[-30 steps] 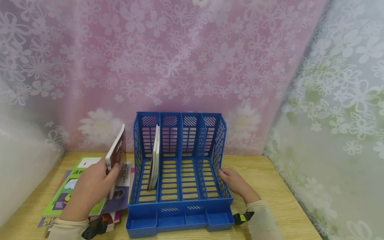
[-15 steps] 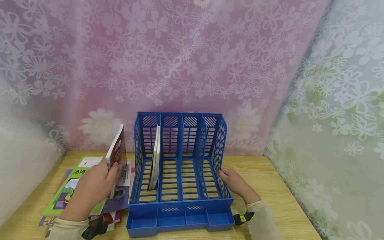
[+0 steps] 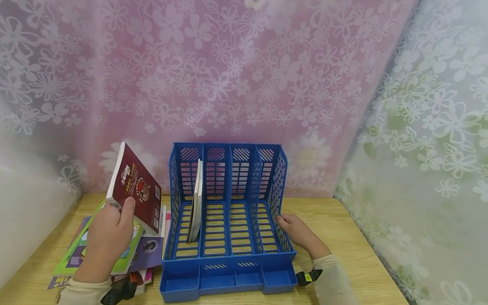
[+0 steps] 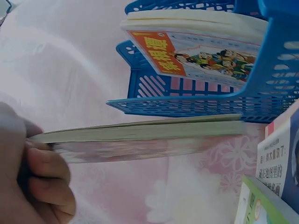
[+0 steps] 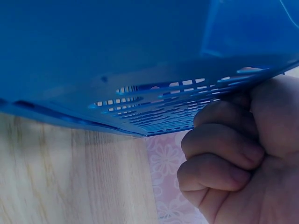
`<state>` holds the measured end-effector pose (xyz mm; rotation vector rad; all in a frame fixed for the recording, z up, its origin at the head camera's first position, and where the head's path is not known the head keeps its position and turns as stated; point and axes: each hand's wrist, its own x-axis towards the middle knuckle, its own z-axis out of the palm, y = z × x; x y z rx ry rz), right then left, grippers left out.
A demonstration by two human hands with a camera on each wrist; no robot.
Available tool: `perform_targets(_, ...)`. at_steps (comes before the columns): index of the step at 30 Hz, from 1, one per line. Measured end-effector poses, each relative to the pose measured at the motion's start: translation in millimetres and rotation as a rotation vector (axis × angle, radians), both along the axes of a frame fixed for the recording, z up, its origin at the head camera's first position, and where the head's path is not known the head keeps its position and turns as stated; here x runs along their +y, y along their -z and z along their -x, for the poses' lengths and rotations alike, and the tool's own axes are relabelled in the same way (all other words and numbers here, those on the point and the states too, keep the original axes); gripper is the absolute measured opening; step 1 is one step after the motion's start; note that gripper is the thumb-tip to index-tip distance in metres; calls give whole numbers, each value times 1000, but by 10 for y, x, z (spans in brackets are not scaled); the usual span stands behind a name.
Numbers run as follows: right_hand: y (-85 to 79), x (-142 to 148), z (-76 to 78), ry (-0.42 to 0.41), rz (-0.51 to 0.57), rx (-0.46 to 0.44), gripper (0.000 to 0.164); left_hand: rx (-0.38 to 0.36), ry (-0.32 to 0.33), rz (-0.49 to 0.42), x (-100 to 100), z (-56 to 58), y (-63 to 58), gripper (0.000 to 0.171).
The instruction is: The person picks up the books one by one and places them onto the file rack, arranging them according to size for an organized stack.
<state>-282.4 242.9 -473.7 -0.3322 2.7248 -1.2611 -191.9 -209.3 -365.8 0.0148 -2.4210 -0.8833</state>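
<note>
My left hand [image 3: 108, 239] pinches a dark red paperback book [image 3: 138, 188] at its lower left corner, thumb on the cover. The book is tilted in the air, left of the blue desk file rack [image 3: 228, 256] and over a pile of books. In the left wrist view, the page edges [image 4: 154, 131] of the held book face the camera, and fingers curl beneath it. My right hand [image 3: 299, 231] grips the right side wall of the rack; in the right wrist view its fingers are curled against the blue plastic. Thin books [image 3: 196, 203] stand upright in the rack's leftmost compartment.
A green book [image 3: 127, 258] lies on the pile, with a purple book [image 3: 148, 254] beside it, close to the rack's left side. Small trays [image 3: 217, 281] run along the rack's front. A floral curtain [image 3: 228, 84] hangs behind the wooden table [image 3: 320, 207].
The left hand has drawn the red book leftward and turned it, so its cover now faces the camera more and its top edge is higher. The right hand and the rack stay put.
</note>
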Motion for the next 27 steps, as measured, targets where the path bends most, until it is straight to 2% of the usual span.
perform_targets(4,11,-3,6,0,4,-4,46,165,-48,-127,29,-34,-8,41)
perform_targets(7,13,-5,7,-1,7,-6,46,293,-45,-226,39,-40,-24,35)
perform_targets(9,11,-6,4,-2,8,-3,46,378,-19,-279,42,-47,-42,36)
perform_targets(10,8,-5,2,-2,8,-2,46,417,5,-308,45,-49,-51,38)
perform_targets(12,1,-4,-5,-4,10,0,45,519,93,-373,52,-50,-76,42)
perform_targets(17,-14,-5,-15,-11,9,6,45,706,275,-497,94,-44,-136,47)
perform_targets(22,-19,-4,-22,-11,4,7,45,781,345,-519,115,-33,-117,45)
perform_targets(27,-18,-7,-20,-6,-1,9,45,755,426,-436,181,-53,-109,41)
